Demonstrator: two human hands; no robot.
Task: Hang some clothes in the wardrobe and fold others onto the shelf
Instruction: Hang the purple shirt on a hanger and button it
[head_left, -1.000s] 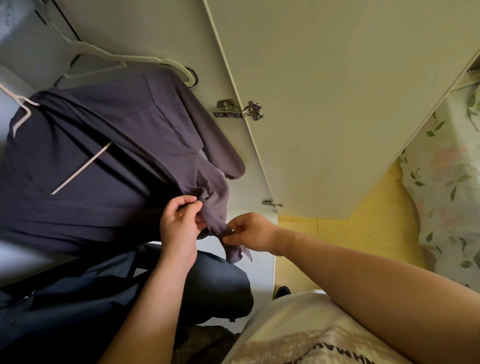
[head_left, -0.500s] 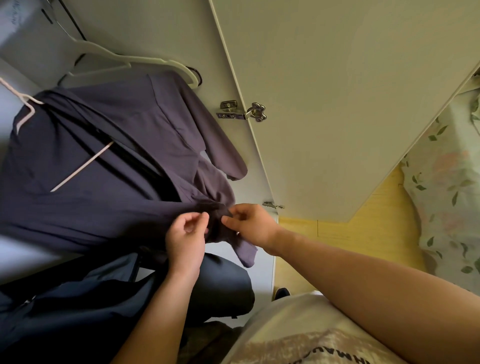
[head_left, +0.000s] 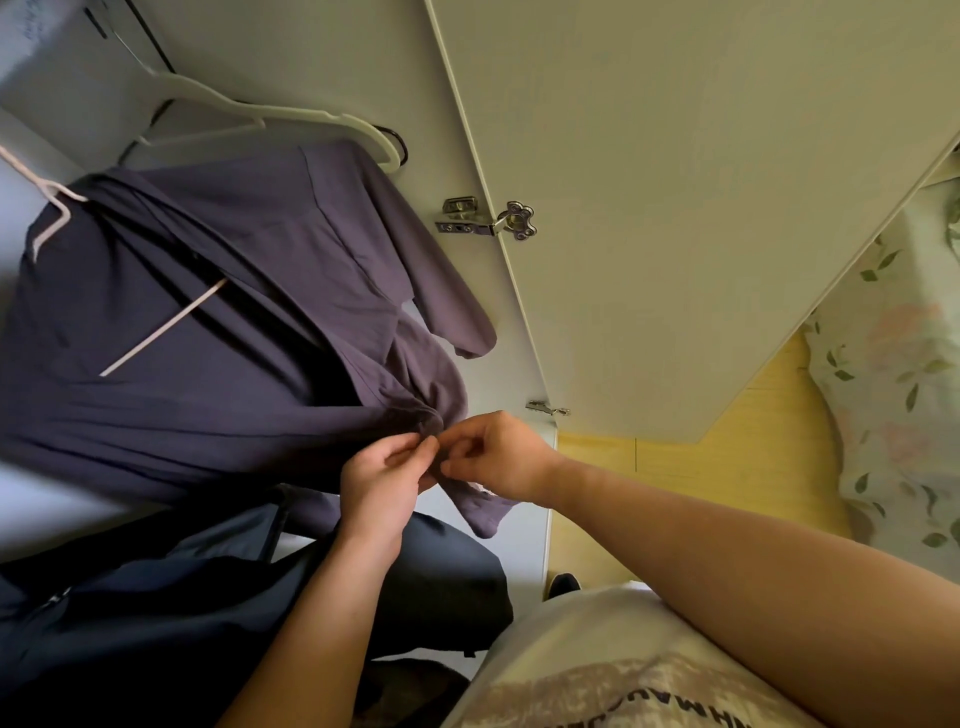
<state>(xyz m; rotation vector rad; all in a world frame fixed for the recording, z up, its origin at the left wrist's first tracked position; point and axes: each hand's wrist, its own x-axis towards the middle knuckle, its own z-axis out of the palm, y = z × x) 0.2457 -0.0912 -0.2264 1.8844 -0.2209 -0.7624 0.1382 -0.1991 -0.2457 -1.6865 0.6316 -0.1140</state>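
Note:
A purple-grey shirt (head_left: 218, 322) hangs on a pale hanger (head_left: 52, 208) inside the wardrobe, filling the left half of the view. Both hands meet at its front edge low down. My left hand (head_left: 382, 488) pinches the fabric with thumb and forefinger. My right hand (head_left: 498, 457) pinches the same edge from the right, its fingers curled; the shirt's lower corner hangs below it. An empty white hanger (head_left: 270, 117) hangs behind the shirt. What lies between the fingertips is hidden.
The open wardrobe door (head_left: 701, 182) stands to the right, with a metal hinge (head_left: 488, 218) at its inner edge. A dark navy garment (head_left: 208, 613) hangs below the shirt. A floral bedsheet (head_left: 898, 389) and yellow floor (head_left: 727, 457) lie at the right.
Both hands have shifted slightly down and together along the shirt's front edge, and the fabric there has been drawn tighter. The shirt's lower corner now hangs under my right hand.

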